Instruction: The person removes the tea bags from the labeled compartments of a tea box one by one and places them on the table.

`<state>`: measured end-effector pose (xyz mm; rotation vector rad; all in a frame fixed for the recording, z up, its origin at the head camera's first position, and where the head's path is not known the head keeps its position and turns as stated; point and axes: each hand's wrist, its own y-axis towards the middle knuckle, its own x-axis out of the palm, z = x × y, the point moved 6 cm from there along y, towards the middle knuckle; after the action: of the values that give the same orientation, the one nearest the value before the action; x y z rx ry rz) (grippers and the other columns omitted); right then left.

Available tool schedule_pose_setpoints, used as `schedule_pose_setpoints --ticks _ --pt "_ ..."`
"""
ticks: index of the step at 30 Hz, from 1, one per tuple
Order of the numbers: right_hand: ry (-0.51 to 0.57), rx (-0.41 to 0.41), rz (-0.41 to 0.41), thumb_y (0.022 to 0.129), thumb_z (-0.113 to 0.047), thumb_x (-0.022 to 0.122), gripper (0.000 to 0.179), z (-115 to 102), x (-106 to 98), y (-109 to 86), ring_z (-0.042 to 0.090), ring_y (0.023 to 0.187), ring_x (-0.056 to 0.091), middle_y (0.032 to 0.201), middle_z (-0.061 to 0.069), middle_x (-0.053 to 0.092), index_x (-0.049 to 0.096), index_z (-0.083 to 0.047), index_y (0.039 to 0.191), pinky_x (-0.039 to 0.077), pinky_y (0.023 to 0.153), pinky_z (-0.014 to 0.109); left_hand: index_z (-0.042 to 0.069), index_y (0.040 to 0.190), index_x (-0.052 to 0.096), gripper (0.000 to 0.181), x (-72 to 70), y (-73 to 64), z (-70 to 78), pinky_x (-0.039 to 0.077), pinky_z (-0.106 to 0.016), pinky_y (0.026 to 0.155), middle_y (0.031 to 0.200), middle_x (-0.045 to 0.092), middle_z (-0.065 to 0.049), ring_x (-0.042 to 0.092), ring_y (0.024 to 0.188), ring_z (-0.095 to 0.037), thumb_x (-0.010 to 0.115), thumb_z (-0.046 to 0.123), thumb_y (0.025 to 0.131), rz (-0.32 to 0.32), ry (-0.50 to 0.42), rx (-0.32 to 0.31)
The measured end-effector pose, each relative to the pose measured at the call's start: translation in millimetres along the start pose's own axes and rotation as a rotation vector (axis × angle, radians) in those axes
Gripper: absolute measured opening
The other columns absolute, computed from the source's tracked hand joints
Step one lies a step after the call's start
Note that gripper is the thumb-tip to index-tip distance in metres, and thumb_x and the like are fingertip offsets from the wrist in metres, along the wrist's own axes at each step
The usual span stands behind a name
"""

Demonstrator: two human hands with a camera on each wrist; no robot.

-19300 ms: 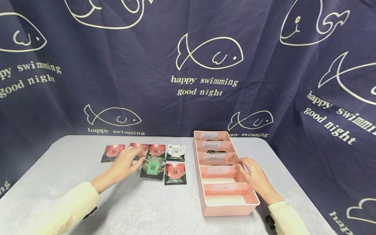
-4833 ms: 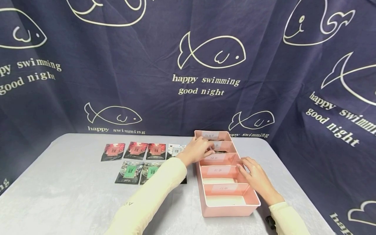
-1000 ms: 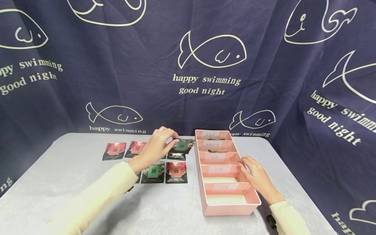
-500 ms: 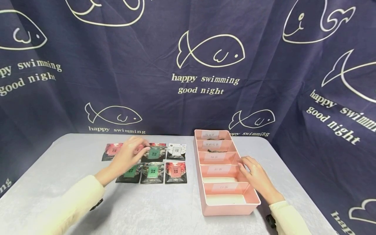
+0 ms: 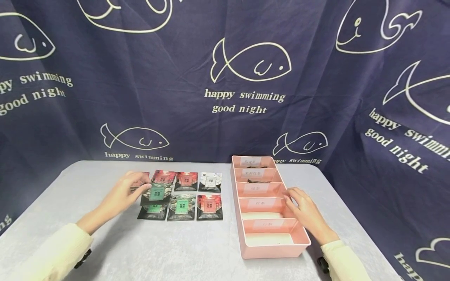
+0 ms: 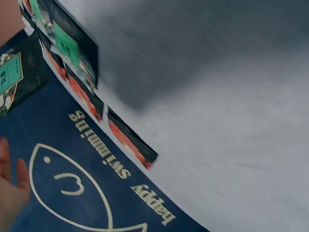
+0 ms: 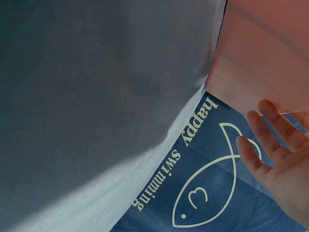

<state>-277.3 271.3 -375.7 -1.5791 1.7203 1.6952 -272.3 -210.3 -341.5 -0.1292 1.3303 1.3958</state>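
My left hand [image 5: 128,189] pinches a dark tea sachet with a teal-green label [image 5: 156,193] by its left edge. The held sachet overlaps a green-labelled sachet [image 5: 152,212] in the front row, with another green sachet [image 5: 181,207] and a red one [image 5: 209,207] to the right. Behind them are two red sachets [image 5: 186,181], a white one [image 5: 210,182], and one more red sachet mostly hidden by the left hand. My right hand [image 5: 307,208] rests on the right rim of a pink divided box [image 5: 274,251], its fingers loosely extended against the wall [image 7: 270,63].
Paper labels with handwritten characters mark the box's several compartments. Dark sachet edges [image 5: 259,181] show in the far ones, while the two nearest [image 5: 268,238] show bare bottoms. A grey-white table [image 5: 175,249] lies beneath, and a navy fish-print curtain [image 5: 190,97] hangs behind.
My left hand has carried the teal-labelled sachet leftward, from beside the box past the white and red sachets to above the front-left green one. My right hand has stayed at the rim.
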Motion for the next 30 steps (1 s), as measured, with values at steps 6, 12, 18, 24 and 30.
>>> schedule_pose_setpoints --ticks 6,12,18,24,30 --pt "-0.005 -0.002 0.001 0.088 -0.011 0.055 0.014 -1 0 -0.4 0.025 0.093 0.057 0.096 0.007 0.062 0.063 -0.004 0.097 0.041 0.084 0.040 0.015 0.085 0.062 0.014 -13.3 -10.6 -11.7 0.045 -0.028 0.073 0.082 0.060 0.006 0.051 0.081 -0.006 0.069 0.006 0.077 -0.005 0.026 -0.014" --pt "-0.007 -0.004 0.008 0.087 -0.011 0.056 0.014 -2 -1 0.1 0.026 0.093 0.057 0.096 0.009 0.062 0.063 -0.003 0.096 0.041 0.085 0.039 0.018 0.081 0.061 0.018 -28.9 -17.6 -21.4 0.038 -0.024 0.079 0.080 0.061 0.008 0.049 0.086 0.000 0.070 0.004 0.075 0.012 0.039 -0.011" --pt "-0.002 0.005 0.005 0.087 -0.012 0.056 0.015 -1 -1 0.0 0.026 0.093 0.057 0.096 0.010 0.062 0.063 -0.002 0.096 0.041 0.085 0.039 0.020 0.082 0.061 0.019 -42.6 -26.0 -32.7 0.038 -0.020 0.077 0.082 0.063 0.005 0.045 0.089 0.011 0.071 0.005 0.075 0.009 0.044 -0.035" --pt "-0.003 0.009 0.002 0.087 -0.012 0.056 0.015 -2 -1 -0.2 0.027 0.094 0.057 0.097 0.010 0.062 0.063 -0.003 0.096 0.041 0.086 0.039 0.020 0.082 0.061 0.019 -49.9 -35.1 -44.4 0.039 -0.017 0.072 0.077 0.062 0.008 0.048 0.082 0.012 0.070 0.005 0.075 -0.016 0.045 -0.053" --pt "-0.005 0.010 0.001 0.087 -0.012 0.056 0.016 -3 -1 -0.3 0.027 0.094 0.057 0.096 0.011 0.062 0.063 -0.002 0.097 0.041 0.085 0.040 0.021 0.081 0.060 0.015 -51.6 -41.6 -54.5 0.041 -0.016 0.072 0.076 0.064 0.006 0.050 0.081 0.012 0.069 0.009 0.078 -0.055 0.029 -0.073"
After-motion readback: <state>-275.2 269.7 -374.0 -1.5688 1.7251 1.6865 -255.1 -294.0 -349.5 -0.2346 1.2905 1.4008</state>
